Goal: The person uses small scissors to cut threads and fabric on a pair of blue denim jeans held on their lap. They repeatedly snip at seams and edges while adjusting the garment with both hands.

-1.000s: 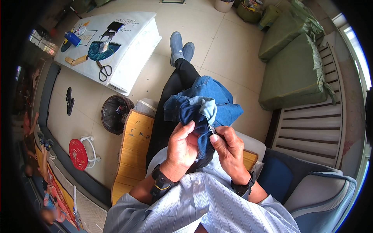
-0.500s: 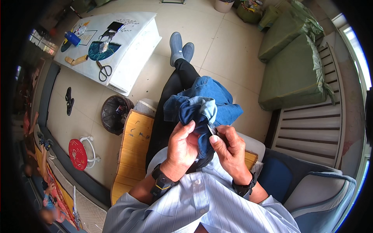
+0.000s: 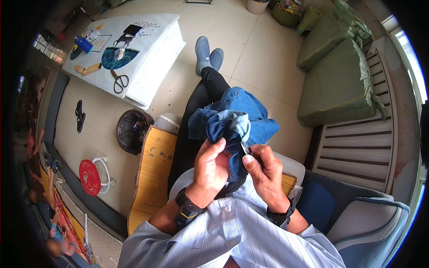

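A blue denim garment (image 3: 250,114) lies bunched over my lap, with a pale inner side and darker folds turned up toward me. My left hand (image 3: 209,169) pinches a dark fold between thumb and fingers. Against the right edge of that fold, my right hand (image 3: 267,173) is closed round a small metal tool with a thin blade (image 3: 245,146). The blade tip meets the cloth. Most of the tool is hidden in my fingers, so its exact kind does not show.
Ahead on the left stands a white table (image 3: 156,58) bearing black-handled scissors (image 3: 119,82) and a blue bottle (image 3: 83,43). A lined waste bin (image 3: 129,138) and a red-seated stool (image 3: 90,177) are to my left. Green covered bundles (image 3: 335,89) rest at the right. Someone sits far left.
My right hand and the blade have shifted very slightly at the fold. My left hand keeps its pinch on the denim, almost still.
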{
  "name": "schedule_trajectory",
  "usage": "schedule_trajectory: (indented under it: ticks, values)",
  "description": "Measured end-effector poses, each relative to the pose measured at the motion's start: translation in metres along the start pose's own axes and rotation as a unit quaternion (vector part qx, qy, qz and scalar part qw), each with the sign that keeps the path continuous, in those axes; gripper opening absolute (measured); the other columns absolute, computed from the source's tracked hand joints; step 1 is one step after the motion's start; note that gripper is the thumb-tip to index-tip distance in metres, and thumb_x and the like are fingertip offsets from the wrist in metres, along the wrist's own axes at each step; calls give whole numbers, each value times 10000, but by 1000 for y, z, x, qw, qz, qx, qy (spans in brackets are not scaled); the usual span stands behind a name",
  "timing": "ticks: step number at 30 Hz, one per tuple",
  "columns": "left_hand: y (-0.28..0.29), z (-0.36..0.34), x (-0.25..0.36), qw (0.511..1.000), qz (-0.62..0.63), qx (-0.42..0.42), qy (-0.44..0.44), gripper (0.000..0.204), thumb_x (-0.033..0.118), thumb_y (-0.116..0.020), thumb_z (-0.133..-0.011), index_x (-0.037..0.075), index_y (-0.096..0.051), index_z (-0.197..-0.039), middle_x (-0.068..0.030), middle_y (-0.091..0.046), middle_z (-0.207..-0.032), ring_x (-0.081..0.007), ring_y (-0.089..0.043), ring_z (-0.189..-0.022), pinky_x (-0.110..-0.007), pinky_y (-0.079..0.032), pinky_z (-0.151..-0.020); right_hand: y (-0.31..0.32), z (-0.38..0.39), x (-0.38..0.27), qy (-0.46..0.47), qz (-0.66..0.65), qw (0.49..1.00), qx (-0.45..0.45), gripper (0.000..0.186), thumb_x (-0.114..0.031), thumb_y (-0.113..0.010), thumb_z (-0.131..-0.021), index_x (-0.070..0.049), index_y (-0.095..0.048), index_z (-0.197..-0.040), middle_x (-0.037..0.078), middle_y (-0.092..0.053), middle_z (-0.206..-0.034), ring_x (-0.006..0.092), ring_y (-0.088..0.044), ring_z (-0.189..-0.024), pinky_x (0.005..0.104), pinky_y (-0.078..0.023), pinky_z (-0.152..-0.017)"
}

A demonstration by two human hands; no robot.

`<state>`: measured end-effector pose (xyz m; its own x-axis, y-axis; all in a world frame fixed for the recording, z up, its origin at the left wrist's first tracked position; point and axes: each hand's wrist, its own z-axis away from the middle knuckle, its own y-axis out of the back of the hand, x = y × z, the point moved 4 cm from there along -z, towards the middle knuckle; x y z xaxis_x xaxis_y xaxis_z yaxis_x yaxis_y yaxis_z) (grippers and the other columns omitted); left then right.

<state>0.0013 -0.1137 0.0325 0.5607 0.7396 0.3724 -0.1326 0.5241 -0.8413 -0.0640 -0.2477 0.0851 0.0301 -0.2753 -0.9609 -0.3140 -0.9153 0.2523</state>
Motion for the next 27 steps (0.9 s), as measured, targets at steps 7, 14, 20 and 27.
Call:
schedule_trajectory:
  ticks: [7,14,20,27]
  values:
    - [-1,1,0,1000,4,-7,-7,269,109,-572,-1039,32,-670,-1278,-118,-731,-1267,-242,-696,-1177,-416,-533,-1063,2,2,4,-31,-21,999,-17,133,-87,-724,-1011,10,-640,-1046,-8,-604,-837,73,-500,-728,244,-439,-659]
    - [-3,2,1,1000,7,-6,-2,265,107,-573,-1038,36,-669,-1275,-115,-733,-1258,-243,-697,-1174,-419,-533,-1064,5,4,6,-49,-92,994,16,136,-82,-735,-1001,11,-643,-1037,-7,-591,-830,76,-491,-707,249,-428,-636]
    - [1,2,0,1000,7,-4,-2,246,111,-575,-1040,47,-673,-1256,-107,-736,-1243,-237,-698,-1163,-415,-535,-1061,4,2,4,-7,-28,1000,-3,172,-97,-755,-992,15,-644,-1061,-17,-557,-799,65,-455,-686,242,-404,-620]
    - [-1,3,0,1000,-5,-14,-4,277,118,-570,-1043,44,-651,-1297,-108,-725,-1273,-234,-690,-1181,-414,-522,-1076,4,-1,1,17,25,1000,5,176,-88,-757,-985,20,-644,-1065,-2,-561,-785,78,-481,-691,258,-429,-625]
